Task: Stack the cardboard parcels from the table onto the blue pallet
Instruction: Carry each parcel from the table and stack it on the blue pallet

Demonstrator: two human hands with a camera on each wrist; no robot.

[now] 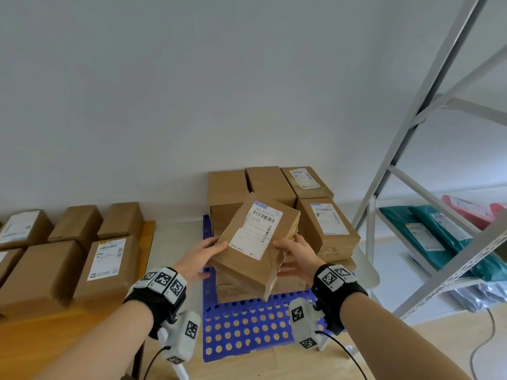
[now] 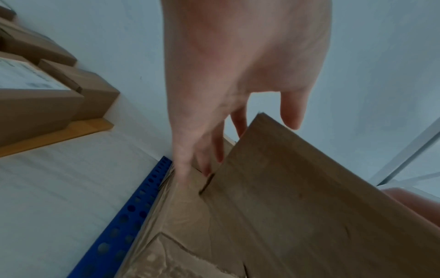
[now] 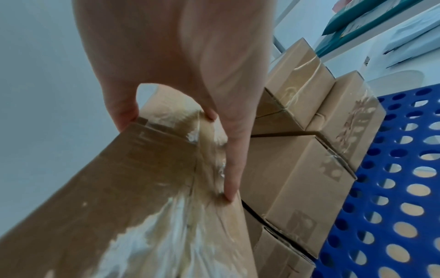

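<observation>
I hold a brown cardboard parcel with a white shipping label, tilted, above the near-left part of the parcel stack on the blue perforated pallet. My left hand grips its left end, thumb on top and fingers down the side. My right hand grips the right end, fingers pressed along the taped end face. Stacked parcels lie right beside it. More parcels wait on the wooden table at left.
A grey metal shelf rack stands at right, holding teal and red mail bags. A white wall runs close behind the pallet. A cable lies on the floor at right. The pallet's near strip is bare.
</observation>
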